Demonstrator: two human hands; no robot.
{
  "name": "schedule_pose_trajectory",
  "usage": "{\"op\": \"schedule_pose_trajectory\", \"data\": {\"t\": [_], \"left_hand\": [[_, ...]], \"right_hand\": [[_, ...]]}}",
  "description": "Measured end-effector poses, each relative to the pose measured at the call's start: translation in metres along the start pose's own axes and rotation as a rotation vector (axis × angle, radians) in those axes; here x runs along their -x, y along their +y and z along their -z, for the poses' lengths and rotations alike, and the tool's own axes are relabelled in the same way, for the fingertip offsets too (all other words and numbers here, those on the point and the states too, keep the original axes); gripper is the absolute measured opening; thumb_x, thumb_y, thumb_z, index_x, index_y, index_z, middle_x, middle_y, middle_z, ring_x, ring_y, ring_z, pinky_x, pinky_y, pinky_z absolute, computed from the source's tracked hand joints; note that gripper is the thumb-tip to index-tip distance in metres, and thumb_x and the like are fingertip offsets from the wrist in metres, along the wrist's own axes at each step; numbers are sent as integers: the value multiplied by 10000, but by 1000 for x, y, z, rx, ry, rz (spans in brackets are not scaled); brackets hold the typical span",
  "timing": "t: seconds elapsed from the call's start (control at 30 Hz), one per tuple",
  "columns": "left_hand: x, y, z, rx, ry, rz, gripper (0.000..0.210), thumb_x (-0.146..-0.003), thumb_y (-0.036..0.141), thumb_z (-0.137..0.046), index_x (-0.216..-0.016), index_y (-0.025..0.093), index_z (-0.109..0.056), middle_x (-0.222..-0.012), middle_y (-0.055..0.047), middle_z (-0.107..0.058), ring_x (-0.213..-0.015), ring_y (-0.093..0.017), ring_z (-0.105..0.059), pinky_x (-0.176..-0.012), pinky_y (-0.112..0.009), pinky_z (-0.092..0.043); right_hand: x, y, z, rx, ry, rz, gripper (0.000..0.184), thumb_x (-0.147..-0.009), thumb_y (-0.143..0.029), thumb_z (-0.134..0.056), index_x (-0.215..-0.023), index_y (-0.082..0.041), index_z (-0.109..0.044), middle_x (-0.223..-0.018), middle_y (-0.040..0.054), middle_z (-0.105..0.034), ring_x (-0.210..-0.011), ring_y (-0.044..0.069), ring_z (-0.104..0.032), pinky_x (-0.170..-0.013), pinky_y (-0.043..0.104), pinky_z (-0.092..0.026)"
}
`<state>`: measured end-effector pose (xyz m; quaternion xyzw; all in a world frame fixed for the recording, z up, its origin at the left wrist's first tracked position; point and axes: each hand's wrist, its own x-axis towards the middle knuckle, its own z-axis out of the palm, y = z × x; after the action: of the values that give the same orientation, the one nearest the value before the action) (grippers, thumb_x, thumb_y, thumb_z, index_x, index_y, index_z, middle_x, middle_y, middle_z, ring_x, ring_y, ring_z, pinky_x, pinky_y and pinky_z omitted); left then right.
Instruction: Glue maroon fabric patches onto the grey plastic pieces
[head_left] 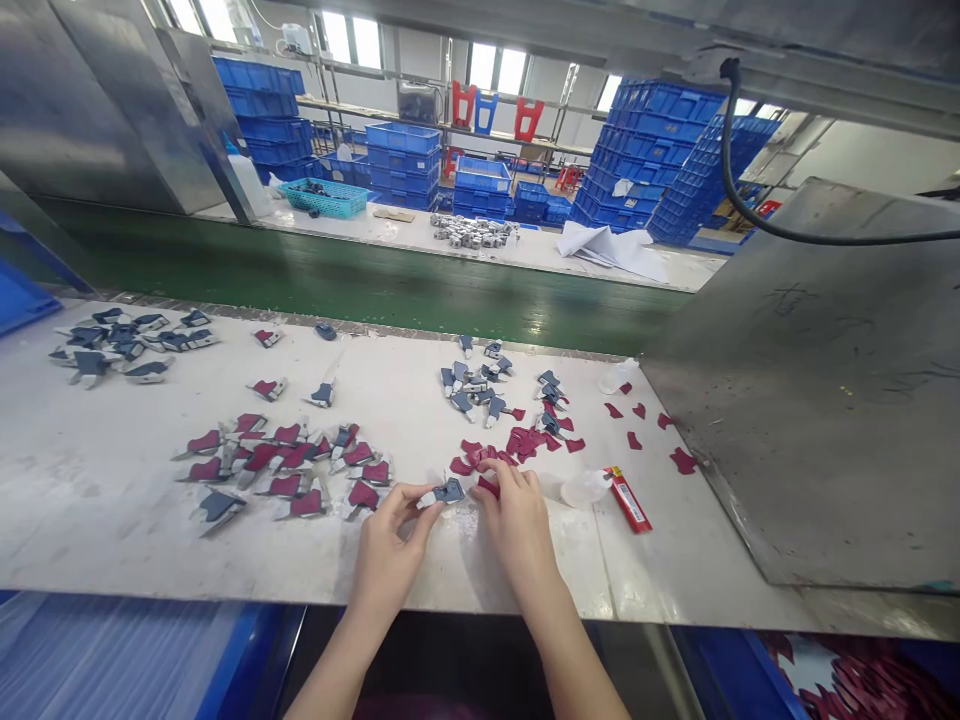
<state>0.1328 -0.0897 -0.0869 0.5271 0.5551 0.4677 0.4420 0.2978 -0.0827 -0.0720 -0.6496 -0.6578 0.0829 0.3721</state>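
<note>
The left hand (391,535) is pinching the pale end of a gray part (449,491) between thumb and forefinger, holding it just above the table (135,562) near its front edge. The right hand (519,515) is gripping a red patch (488,486) by thumb and fingertips, just beside the gray part; a gap is showing between the two pieces. The pile of red patches (527,441) is lying just beyond the right fingers, and a group of gray parts (461,380) is resting farther back. Red-topped parts (289,458) are crowding the table to the left.

Caution: the patch is thin and the fingers are covering much of it, so a loose pinch could let it slip or turn — the likely causes being small contact and a hidden edge. The left grip is bearing on one end only; pressure on the free end could tilt the gray part. Loose patches are lying close to the right fingers, so a low sweep could scatter them. A clear bottle (585,489) and a red packet (630,501) are lying right of that hand; a wide elbow or wrist swing could knock either.
</note>
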Motion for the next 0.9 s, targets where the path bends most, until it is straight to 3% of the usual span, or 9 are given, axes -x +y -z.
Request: {"op": "schedule_pose_trajectory", "data": {"t": [0.07,0.17,0.33,0.6,0.9], "left_hand": [[1,3,-1,55,-18,38,196,-826,360,-683,-922,197,-633,-1053,-96,-750,-1040,-258,-707,-908,-385,-570],[2,8,-1,110,-32,83,204,-808,351,-698,-921,193,-635,-1014,-95,-763,-1014,-271,-723,-887,-389,-589],[7,18,-4,184,-34,74,196,-802,329,-716,-924,195,-643,-1037,-96,-766,-1041,-272,-714,-874,-361,-599],[13,33,-13,267,-51,25,155,-795,284,-722,-903,188,-667,-1134,-116,-748,-1087,-269,-695,-929,-360,-581],[18,34,-12,286,-64,24,192,-791,323,-728,-878,181,-633,-1165,-151,-730,-1090,-293,-691,-919,-384,-587]], "right_hand": [[2,-3,9,-132,-5,-45,178,-900,-221,-576,-1024,-235,-703,-891,47,-720,-799,217,-615,-703,342,-511],[5,-10,22,-494,-22,-253,145,-862,-325,-642,-854,-205,-722,-817,47,-733,-731,189,-669,-690,316,-547],[11,-25,30,-930,-34,-505,285,-755,-454,-744,-799,-182,-672,-766,36,-710,-744,195,-687,-727,321,-565],[26,-36,19,-1088,13,-624,298,-774,-460,-743,-802,-183,-639,-767,-10,-607,-740,121,-553,-692,218,-464],[25,-43,20,-1095,36,-684,324,-729,-469,-780,-787,-172,-663,-753,-1,-621,-727,126,-557,-679,223,-465]]}}
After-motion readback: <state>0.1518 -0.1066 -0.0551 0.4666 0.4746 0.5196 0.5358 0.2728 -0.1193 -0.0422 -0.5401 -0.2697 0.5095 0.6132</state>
